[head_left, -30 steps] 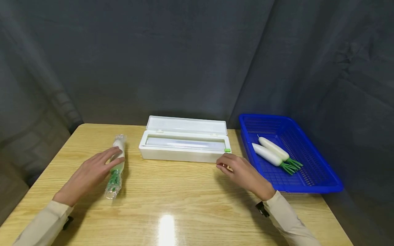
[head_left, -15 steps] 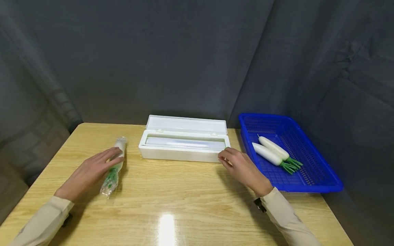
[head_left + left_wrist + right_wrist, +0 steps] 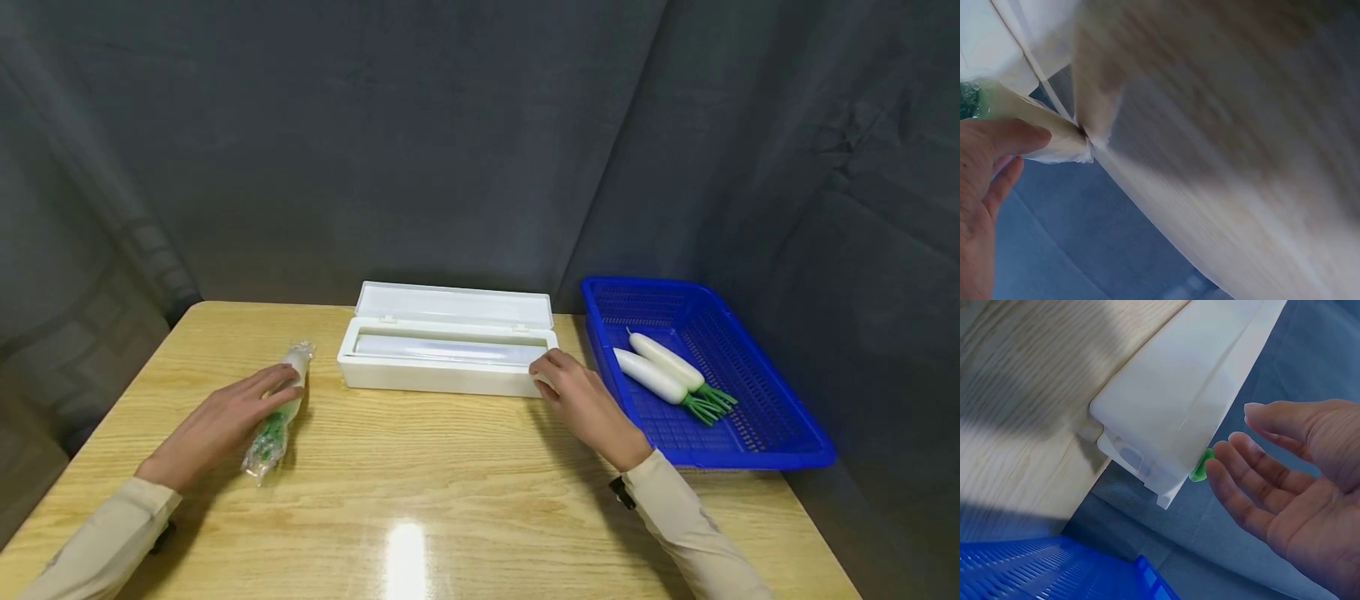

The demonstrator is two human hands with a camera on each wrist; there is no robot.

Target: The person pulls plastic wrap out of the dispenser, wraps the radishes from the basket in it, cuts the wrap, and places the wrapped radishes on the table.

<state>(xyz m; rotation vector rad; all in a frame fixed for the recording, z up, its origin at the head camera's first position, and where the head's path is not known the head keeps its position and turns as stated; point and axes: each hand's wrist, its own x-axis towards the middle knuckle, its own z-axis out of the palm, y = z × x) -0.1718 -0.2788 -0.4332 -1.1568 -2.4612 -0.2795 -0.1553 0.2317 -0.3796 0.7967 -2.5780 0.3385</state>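
Note:
A white radish (image 3: pixel 274 429) with green stems, wrapped in clear plastic film, lies on the left of the table. My left hand (image 3: pixel 221 421) holds it, and the left wrist view shows the thumb along one side of the wrapped radish (image 3: pixel 1038 115) and fingers at the other. In the middle stands a white cling film box (image 3: pixel 435 377), its lid up and a roll of film (image 3: pixel 450 348) inside. At its right front corner is my right hand (image 3: pixel 585 408), fingers loosely bent and gripping nothing. The right wrist view has its fingertips right beside a green slider (image 3: pixel 1201 466) on the box's edge.
A blue plastic basket (image 3: pixel 750 460) on the right holds two unwrapped white radishes (image 3: pixel 651 377) with green stems. The wooden table (image 3: pixel 450 492) stretches toward me. Dark grey curtain (image 3: pixel 450 150) hangs close behind and at both sides.
My left hand has turned the wrapped radish so its stem end swings left. My right hand has risen slightly at the box's corner, and the green slider is now hidden in the head view.

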